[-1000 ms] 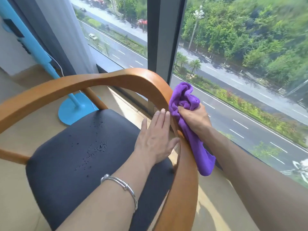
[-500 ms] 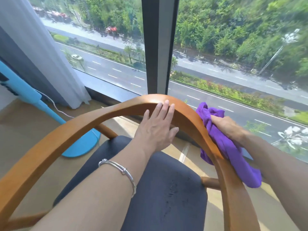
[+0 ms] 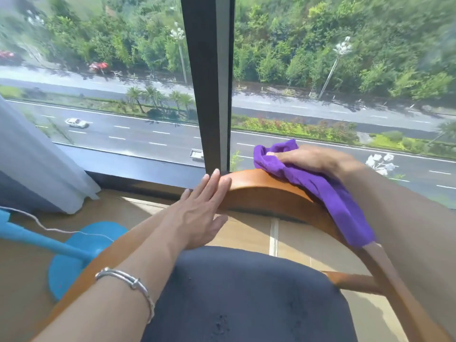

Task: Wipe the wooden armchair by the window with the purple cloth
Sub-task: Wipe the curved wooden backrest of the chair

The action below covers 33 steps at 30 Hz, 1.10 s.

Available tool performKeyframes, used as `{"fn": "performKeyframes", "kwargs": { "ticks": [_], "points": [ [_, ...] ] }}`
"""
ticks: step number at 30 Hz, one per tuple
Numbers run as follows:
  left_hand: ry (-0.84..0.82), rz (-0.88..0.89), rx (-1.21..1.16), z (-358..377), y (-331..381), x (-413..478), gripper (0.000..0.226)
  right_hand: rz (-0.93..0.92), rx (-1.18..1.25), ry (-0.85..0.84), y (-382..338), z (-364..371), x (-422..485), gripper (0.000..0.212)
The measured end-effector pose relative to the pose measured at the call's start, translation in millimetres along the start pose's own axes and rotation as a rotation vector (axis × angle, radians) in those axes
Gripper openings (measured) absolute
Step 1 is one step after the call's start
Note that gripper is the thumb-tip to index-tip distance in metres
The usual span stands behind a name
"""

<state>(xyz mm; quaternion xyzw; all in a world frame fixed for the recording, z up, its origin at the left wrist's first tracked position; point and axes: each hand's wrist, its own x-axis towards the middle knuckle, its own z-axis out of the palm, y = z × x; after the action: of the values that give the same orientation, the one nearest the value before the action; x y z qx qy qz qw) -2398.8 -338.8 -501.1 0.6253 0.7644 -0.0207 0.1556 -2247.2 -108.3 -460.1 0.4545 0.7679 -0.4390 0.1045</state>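
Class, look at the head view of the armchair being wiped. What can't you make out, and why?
Armchair legs: head view, hidden under the seat cushion.
Rail beneath the purple cloth: head view, covered by cloth and right hand.
Rail's left stretch: head view, mostly behind the left hand and forearm.
Blue stand top: head view, cut off at the left edge.

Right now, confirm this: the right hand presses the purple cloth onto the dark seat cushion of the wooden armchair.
Wrong place. In the head view the right hand presses the purple cloth onto the armchair's curved wooden top rail, above the dark seat cushion.
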Motion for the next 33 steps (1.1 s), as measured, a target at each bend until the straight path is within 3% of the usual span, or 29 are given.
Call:
{"fn": "performKeyframes", "kwargs": {
  "ticks": [3,6,9,13,18,26,33],
  "points": [
    [-0.063,-0.089,0.018,8,-19,-11,0.080,-0.022,-0.165,0.004,-35,9,10,0.085],
    [-0.005,-0.099,0.044,21,-21,-16,0.082,0.041,-0.247,0.030,-45,13,9,0.071],
    [0.107,-0.020,0.072,31,-35,-31,0.081,0.137,-0.306,0.059,-48,12,5,0.062],
    [0.187,0.168,0.131,53,-67,-60,0.070,0.246,-0.379,-0.055,-67,18,9,0.064],
    [0.262,0.259,0.142,61,-95,-88,0.065,0.319,-0.554,-0.098,-119,50,13,0.036],
    [0.313,0.235,0.120,63,-98,-100,0.055,0.113,-0.834,-0.218,-191,195,42,0.041],
    [0.309,0.256,0.123,72,-101,-162,0.065,0.016,-0.927,-0.206,-201,221,24,0.042]
  ]
}}
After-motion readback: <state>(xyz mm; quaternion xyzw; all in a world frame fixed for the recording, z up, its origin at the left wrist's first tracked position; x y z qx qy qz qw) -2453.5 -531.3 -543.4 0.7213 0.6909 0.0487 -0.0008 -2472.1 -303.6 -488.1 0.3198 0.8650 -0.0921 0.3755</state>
